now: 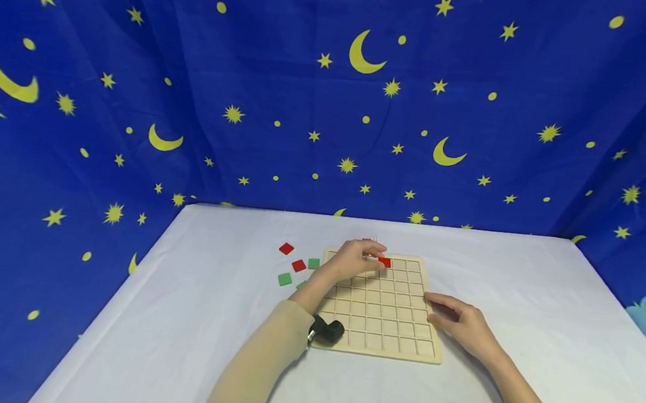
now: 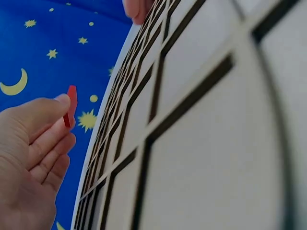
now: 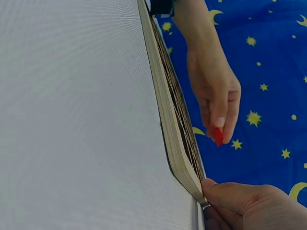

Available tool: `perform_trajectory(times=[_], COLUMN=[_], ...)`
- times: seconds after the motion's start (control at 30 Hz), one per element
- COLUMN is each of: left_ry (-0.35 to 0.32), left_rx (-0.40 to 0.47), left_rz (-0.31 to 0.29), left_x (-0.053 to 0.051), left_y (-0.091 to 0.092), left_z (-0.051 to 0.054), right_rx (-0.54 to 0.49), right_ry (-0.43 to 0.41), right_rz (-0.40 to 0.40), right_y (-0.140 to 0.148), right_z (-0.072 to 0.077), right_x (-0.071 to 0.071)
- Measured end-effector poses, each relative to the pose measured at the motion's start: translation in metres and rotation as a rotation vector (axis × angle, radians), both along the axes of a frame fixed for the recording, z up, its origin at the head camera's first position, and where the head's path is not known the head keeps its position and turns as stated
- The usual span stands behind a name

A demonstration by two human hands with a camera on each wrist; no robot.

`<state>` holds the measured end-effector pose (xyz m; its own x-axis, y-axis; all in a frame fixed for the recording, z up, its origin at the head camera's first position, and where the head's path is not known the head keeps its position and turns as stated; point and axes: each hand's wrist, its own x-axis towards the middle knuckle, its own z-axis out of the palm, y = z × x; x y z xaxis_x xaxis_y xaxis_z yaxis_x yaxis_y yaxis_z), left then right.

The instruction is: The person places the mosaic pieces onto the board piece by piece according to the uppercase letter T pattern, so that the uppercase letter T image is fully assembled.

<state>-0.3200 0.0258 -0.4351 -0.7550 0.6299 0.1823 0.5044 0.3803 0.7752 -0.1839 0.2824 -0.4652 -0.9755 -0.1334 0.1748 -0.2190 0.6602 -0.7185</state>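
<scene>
My left hand (image 1: 355,261) pinches a red square tile (image 1: 385,262) between thumb and fingers, over the far part of a wooden grid board (image 1: 388,311). The left wrist view shows this tile (image 2: 72,105) edge-on at the fingertips. At the board's right edge is my right hand (image 1: 465,325), thumb and forefinger spread apart along the rim and touching it. In the right wrist view, the thumb (image 3: 230,195) lies against the board's edge (image 3: 168,129); the other fingers are partly hidden. The grid squares that show are bare wood.
Left of the board lie loose red tiles (image 1: 286,248) and green tiles (image 1: 284,279), one partly behind my left forearm. A small printed card (image 1: 374,238) shows beyond my left hand. A white cloth (image 1: 183,318) covers the table; a blue star-patterned curtain (image 1: 298,95) surrounds it.
</scene>
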Motion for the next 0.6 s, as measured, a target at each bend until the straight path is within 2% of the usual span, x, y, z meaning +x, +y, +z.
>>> perform_trajectory(times=[0.17, 0.4, 0.6], left_ry=[0.051, 0.116, 0.168], left_rx=[-0.020, -0.080, -0.128], left_rz=[-0.010, 0.042, 0.039], left_x=[0.002, 0.006, 0.004], left_y=[0.007, 0.012, 0.016], left_z=[-0.005, -0.011, -0.016], right_rx=[0.008, -0.003, -0.010], right_ry=[0.003, -0.006, -0.018], right_rz=[0.005, 0.012, 0.007], right_y=[0.001, 0.001, 0.000], right_z=[0.000, 0.000, 0.002], right_x=[0.000, -0.001, 0.000])
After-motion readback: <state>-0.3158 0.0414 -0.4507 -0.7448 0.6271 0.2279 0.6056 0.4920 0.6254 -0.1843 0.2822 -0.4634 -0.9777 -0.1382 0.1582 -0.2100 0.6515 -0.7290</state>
